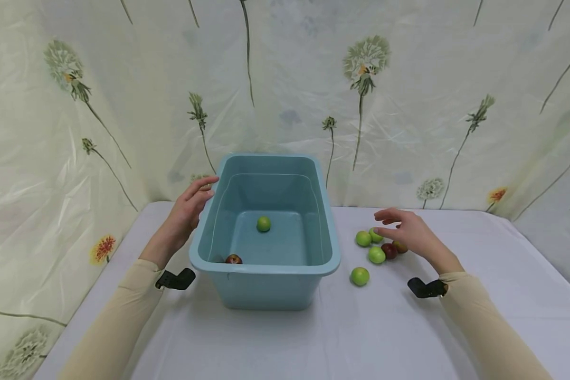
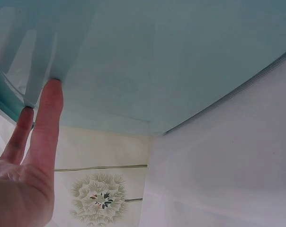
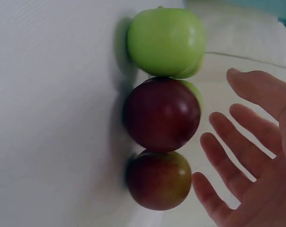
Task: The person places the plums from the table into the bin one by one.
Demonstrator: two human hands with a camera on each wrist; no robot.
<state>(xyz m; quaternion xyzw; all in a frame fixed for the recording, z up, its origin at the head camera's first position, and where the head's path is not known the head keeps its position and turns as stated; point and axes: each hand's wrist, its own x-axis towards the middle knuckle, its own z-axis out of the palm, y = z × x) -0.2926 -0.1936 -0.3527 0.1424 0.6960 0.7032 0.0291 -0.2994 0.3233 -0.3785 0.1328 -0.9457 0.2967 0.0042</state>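
A blue plastic tub [image 1: 275, 287] stands on the table with a green apple [image 1: 263, 224] on its floor and a red apple [image 1: 234, 259] near its front wall. My left hand [image 1: 182, 216] is at the tub's left side, its fingertips touching the wall in the left wrist view. Over a group of apples to the tub's right, my right hand [image 1: 410, 232] hangs with fingers spread and nothing held. Below it are a dark red apple [image 3: 162, 114], a red-yellow apple [image 3: 159, 180] and a green apple [image 3: 166, 42], with further green apples [image 1: 363, 238] beside them.
One green apple [image 1: 360, 276] lies apart, nearer the front, between the tub and the group. A white cloth covers the table [image 1: 361, 338]. Behind it hangs a dandelion-patterned sheet [image 1: 285, 79]. Each wrist wears a black camera [image 1: 427, 288].
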